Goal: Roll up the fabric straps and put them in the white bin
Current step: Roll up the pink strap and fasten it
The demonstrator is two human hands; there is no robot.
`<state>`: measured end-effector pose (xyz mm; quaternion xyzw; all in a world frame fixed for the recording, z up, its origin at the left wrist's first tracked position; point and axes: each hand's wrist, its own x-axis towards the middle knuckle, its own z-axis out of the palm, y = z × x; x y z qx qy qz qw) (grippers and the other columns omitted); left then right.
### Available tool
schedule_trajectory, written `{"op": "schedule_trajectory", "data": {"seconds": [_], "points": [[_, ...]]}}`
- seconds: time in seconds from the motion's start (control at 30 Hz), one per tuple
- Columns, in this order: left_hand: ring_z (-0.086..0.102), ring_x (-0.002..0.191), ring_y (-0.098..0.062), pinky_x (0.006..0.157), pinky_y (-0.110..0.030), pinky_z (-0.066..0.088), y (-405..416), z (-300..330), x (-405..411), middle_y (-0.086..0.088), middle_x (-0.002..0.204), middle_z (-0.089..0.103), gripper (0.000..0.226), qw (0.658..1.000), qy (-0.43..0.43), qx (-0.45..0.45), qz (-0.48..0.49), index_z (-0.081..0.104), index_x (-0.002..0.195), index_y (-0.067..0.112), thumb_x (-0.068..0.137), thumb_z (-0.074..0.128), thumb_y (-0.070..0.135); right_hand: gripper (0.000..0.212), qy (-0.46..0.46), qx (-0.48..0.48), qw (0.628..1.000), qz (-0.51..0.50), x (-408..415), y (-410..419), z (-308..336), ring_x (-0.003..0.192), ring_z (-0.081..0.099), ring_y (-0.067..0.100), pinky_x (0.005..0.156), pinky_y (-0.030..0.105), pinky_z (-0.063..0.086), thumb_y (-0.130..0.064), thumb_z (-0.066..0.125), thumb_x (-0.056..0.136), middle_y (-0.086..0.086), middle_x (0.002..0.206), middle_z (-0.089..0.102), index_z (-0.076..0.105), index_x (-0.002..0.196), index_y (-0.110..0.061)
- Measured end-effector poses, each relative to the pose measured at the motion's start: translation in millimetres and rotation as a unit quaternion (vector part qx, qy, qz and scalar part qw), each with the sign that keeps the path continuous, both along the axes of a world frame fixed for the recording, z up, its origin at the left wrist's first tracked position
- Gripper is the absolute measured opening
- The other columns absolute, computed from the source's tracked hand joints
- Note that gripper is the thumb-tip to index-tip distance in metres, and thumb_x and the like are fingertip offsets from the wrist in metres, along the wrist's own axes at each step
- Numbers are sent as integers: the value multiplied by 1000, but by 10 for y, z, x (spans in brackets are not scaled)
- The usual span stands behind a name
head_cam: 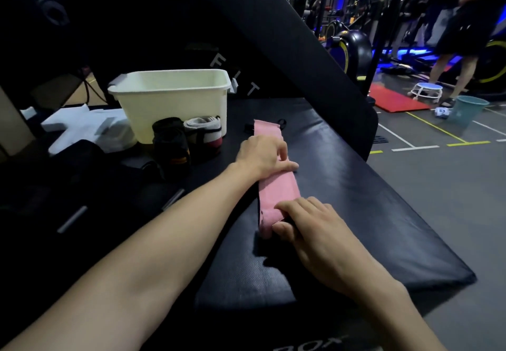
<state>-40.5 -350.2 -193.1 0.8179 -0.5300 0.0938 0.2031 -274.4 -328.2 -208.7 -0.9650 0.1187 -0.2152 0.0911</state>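
A pink fabric strap (278, 192) lies stretched lengthwise on the black padded mat (342, 213). My left hand (261, 156) presses flat on its middle, thumb pointing right. At the near end, my right hand (309, 224) grips the strap, fingers and thumb curled round the start of a roll. The white bin (175, 101) stands at the back left of the mat. In front of the bin lie a black strap with orange stripes (171, 142) and a grey-white strap with a red patch (204, 131).
White foam pieces (82, 129) lie left of the bin. A thick black slanted bar (301, 49) rises behind the mat. To the right is gym floor with a red mat (394, 100), a white stool (427, 92), a teal bucket (466, 109) and a standing person (465, 35).
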Motion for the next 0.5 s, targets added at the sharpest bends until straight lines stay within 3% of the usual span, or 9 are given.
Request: {"op": "schedule_trajectory", "data": {"seconds": [0.2,0.3,0.4,0.5], "points": [[67,94,-23,81,-35,51,211,-51,-200,11,94,72,39,1000,-7,-8,-4,74,92,31,84,66,68,35,5,26,999,20,-148,111,60,88,44,9,75,34,39,-55,34,100,-16,97,58,50,120,-32],[65,94,-26,89,-42,52,312,-14,-182,13,93,67,55,997,45,62,-27,69,100,34,81,50,82,33,37,29,999,11,-139,142,113,83,31,2,77,34,33,-61,26,97,-24,92,42,44,111,-36],[53,120,-29,106,-48,41,441,-26,-201,0,132,60,87,981,78,156,-85,57,131,25,77,42,91,43,69,19,997,0,-127,179,155,89,31,3,82,35,35,-64,17,95,-22,96,42,46,109,-36],[29,148,-22,120,-42,22,506,-91,-203,-5,161,36,108,977,49,163,-130,42,152,17,73,35,91,55,83,9,996,-17,-73,189,160,101,37,12,87,37,38,-65,9,96,-18,118,44,52,108,-33]]}}
